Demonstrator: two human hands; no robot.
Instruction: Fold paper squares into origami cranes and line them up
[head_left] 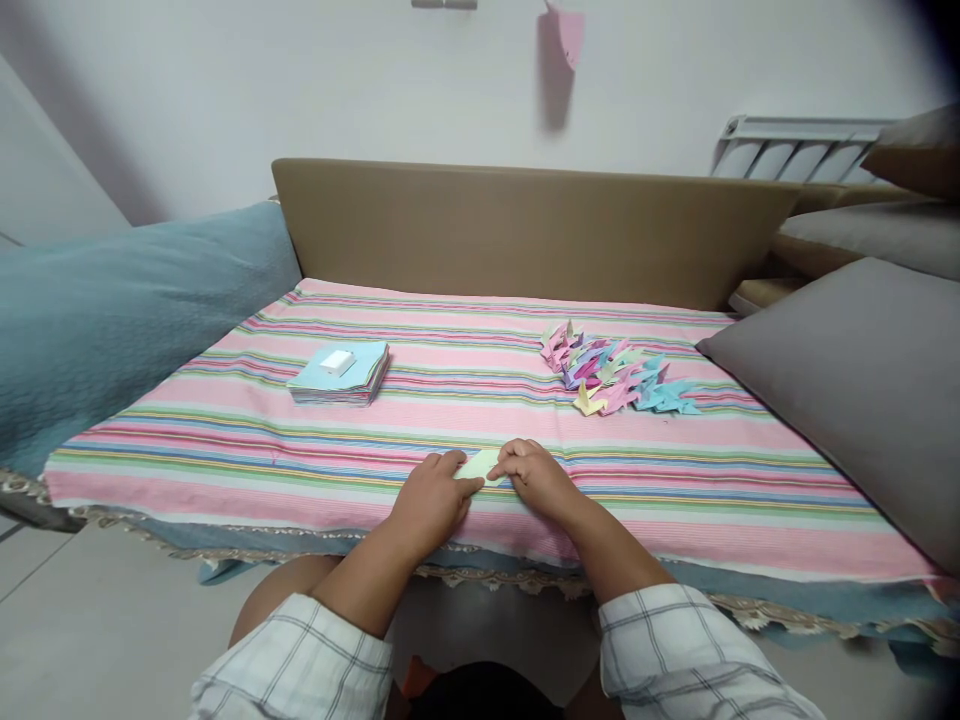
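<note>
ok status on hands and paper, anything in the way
Left hand, right hand on pale paper, opposite ends. Paper on cloth. Stack, cranes farther back, not in the way.

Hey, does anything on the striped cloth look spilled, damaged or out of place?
No, nothing stands out. A small white block rests on the square, blue-topped paper stack, the multicoloured folded-paper cranes lie clustered together, and the left hand and right hand both touch a pale green paper strip. No spill or tear shows.
</note>
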